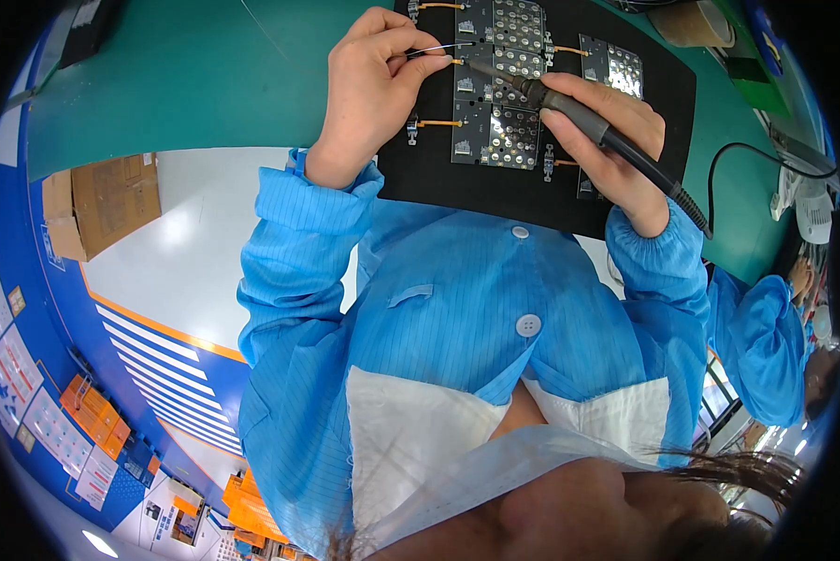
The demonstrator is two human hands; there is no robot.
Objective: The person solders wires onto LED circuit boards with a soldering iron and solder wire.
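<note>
In a pinch of the thumb and fingers, my left hand (373,89) holds a thin solder wire (452,46), which reaches over the left edge of a dark circuit board (476,89). My right hand (616,140) is closed round the black handle of a soldering iron (579,114). The iron's tip points left, close to a small orange strip (456,62) at the board edge, beside my left fingertips. Whether tip and strip touch is too small to tell. Rows of round silvery spots cover the boards. An orange flex strip (438,122) with a small connector (413,129) sticks out lower down.
The boards lie on a black mat (420,178) on a green tabletop (205,84). The iron's cable (712,187) loops to the right. A tape roll (696,23) stands at the far right. Another person's blue sleeve (766,346) is at right; a cardboard box (111,201) sits at left.
</note>
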